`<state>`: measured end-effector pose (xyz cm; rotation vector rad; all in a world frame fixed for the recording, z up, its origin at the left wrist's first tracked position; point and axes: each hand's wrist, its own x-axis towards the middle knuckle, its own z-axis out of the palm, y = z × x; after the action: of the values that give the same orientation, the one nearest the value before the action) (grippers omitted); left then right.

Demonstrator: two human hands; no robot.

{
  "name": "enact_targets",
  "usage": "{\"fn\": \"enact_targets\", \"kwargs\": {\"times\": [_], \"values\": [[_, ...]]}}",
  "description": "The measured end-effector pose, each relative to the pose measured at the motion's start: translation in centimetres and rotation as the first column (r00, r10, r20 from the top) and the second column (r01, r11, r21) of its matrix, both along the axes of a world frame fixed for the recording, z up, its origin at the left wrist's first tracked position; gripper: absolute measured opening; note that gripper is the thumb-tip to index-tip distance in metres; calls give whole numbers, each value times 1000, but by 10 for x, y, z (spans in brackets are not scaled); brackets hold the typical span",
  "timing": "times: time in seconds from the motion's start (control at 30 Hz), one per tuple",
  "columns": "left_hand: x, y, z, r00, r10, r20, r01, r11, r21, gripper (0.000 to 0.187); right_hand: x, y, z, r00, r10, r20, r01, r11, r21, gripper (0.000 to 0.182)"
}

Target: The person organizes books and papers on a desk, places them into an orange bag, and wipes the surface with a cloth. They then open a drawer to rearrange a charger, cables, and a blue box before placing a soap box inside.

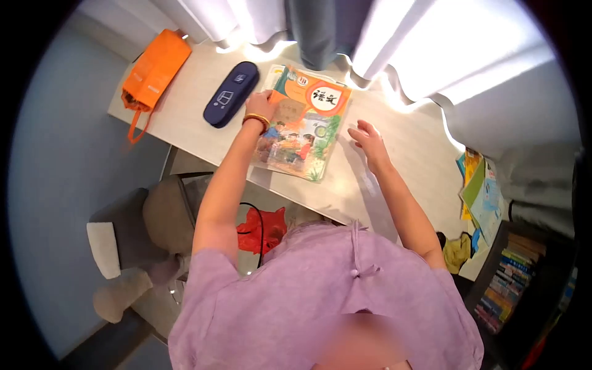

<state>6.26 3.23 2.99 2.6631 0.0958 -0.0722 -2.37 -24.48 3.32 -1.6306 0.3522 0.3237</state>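
Note:
A stack of thin textbooks [311, 132] lies on the pale desk, the top one with an orange and green cover and a drawing of children. At the stack's left edge is my left hand [261, 106], its fingers bent against the upper left side of the books; part of its grip is hidden. A bracelet circles that wrist. To the right of the books, my right hand [371, 143] hovers over the desk, fingers loosely curled and apart, holding nothing. Just left of my left hand sits a dark blue pencil case [231, 94].
An orange bag [157, 69] lies at the desk's left end. Curtains [394, 46] hang along the back edge. Booklets [481, 188] and a yellow cloth-like item [457, 253] are at the right, beside a bookshelf [509, 277]. A chair [166, 213] and red bag [262, 229] are below.

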Motion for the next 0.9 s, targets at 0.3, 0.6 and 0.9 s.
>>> {"fn": "enact_targets", "kwargs": {"times": [0.3, 0.6, 0.9], "values": [[6, 30, -23, 919, 203, -338, -325, 875, -359, 79, 31, 39, -37, 980, 33, -196, 36, 941, 336, 62], [-1, 31, -44, 927, -228, -298, -142, 523, -841, 53, 59, 53, -37, 964, -7, -265, 171, 781, 600, 34], [-28, 13, 41, 969, -196, 152, 225, 434, -872, 45, 41, 40, 48, 902, -70, 426, -79, 944, 320, 41]]}}
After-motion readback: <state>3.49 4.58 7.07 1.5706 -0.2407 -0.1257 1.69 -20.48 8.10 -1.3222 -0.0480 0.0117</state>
